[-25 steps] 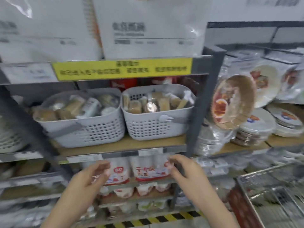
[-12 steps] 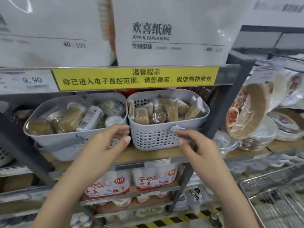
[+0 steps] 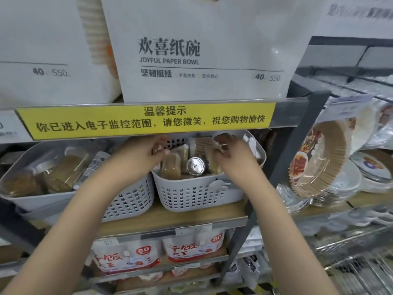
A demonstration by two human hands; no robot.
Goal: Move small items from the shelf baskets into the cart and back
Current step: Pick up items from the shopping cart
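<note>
Two grey slotted baskets stand side by side on the wooden shelf. The right basket (image 3: 197, 196) holds several clear packs of toothpicks (image 3: 171, 167) and a round metal-lidded jar (image 3: 195, 166). Both hands are inside this basket. My left hand (image 3: 144, 155) curls its fingers and thumb on a toothpick packet at the basket's left rear. My right hand (image 3: 232, 155) pinches a toothpick pack at the right side, beside the jar. The left basket (image 3: 127, 201) holds larger toothpick tubs and a tube. The wire cart (image 3: 350, 262) shows at the lower right.
A yellow notice strip (image 3: 146, 121) on the upper shelf edge hangs just above my hands. Paper bowl packs (image 3: 191, 50) fill the top shelf. Paper plates and a brown liner pack (image 3: 319, 158) lie to the right past a dark upright post (image 3: 291, 150). Red-and-white bags (image 3: 127, 258) sit below.
Both hands rose from in front of the baskets and reached over the rim into the right basket, closing on packs. The view moved closer and upward.
</note>
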